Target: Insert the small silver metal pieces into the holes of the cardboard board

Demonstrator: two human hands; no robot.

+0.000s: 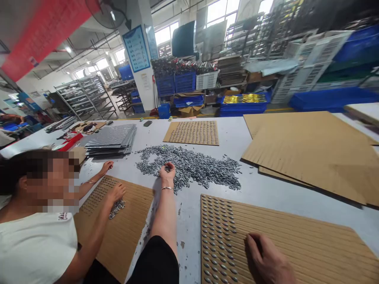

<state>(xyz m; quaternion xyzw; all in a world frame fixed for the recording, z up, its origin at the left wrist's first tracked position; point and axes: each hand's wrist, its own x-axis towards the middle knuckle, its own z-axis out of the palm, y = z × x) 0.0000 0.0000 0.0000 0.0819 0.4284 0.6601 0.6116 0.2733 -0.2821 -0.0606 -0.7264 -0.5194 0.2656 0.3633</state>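
A large pile of small grey spindle-shaped pieces is spread over the white table. At its near edge, my left hand reaches in with curled fingers. Grey shows between them, but I cannot tell whether pieces are held. My right hand rests low over a grooved cardboard sheet, its thumb and fingers drawn together. What lies in that grip, if anything, is hidden. Rows of the same pieces lie along the sheet's left part, left of my right hand.
On my left, a co-worker handles grey pieces over another cardboard sheet. A filled sheet lies beyond the pile. Stacked grey sheets stand at the back left, large cardboard sheets at the right.
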